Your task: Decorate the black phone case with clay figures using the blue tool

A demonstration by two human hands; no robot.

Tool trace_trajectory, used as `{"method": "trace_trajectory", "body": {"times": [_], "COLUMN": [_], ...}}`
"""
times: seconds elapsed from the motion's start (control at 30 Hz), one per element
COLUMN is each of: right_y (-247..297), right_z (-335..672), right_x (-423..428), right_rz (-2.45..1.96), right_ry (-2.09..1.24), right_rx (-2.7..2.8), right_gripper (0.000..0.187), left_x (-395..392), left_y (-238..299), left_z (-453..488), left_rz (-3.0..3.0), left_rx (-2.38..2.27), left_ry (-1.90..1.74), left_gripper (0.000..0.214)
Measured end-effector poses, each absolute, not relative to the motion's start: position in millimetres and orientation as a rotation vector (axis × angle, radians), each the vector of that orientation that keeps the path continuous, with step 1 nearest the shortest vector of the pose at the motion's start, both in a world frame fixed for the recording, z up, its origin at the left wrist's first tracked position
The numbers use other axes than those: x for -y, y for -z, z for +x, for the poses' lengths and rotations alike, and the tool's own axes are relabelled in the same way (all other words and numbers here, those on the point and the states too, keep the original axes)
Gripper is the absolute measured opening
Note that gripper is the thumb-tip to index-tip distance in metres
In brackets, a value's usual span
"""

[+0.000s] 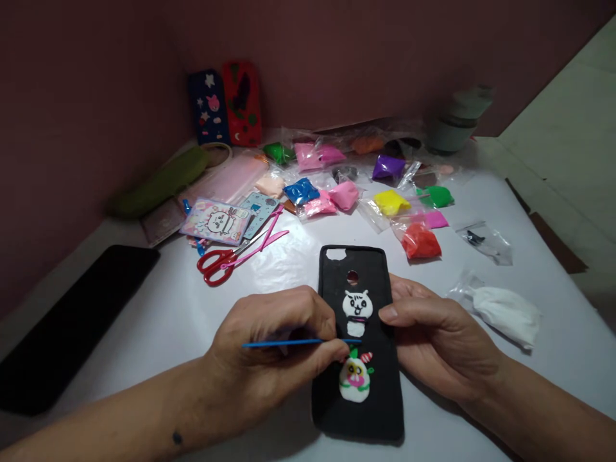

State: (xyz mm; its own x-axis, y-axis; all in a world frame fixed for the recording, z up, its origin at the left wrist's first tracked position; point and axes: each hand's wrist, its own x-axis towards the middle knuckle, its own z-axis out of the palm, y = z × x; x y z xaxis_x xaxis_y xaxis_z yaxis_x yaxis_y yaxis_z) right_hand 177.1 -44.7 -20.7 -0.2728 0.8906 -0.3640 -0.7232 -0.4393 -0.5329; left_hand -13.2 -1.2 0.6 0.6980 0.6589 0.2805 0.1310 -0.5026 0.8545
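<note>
Near centre on the white table, the black phone case is clasped at its right edge by the right hand, thumb on its face. The left hand pinches a thin blue tool shut between its fingertips, the tip at the white clay figure. Farther off lie red scissors and clay packets.

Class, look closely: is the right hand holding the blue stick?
No, the left hand pinches the blue stick over the case, while the right hand grips the case's edge.
</note>
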Motion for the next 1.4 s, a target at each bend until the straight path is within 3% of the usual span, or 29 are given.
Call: {"method": "trace_trajectory", "body": {"times": [1.4], "right_y": [20.5], "right_z": [175.8], "right_x": [45.8], "right_rz": [-0.783], "right_ry": [-1.910], "right_rx": [0.292], "right_gripper": [0.029], "left_x": [2.1], "left_y": [-4.3], "left_z": [-12.6], "left_rz": [1.927], "left_rx": [-0.628], "left_ry": [-0.774], "left_gripper": [0.013]}}
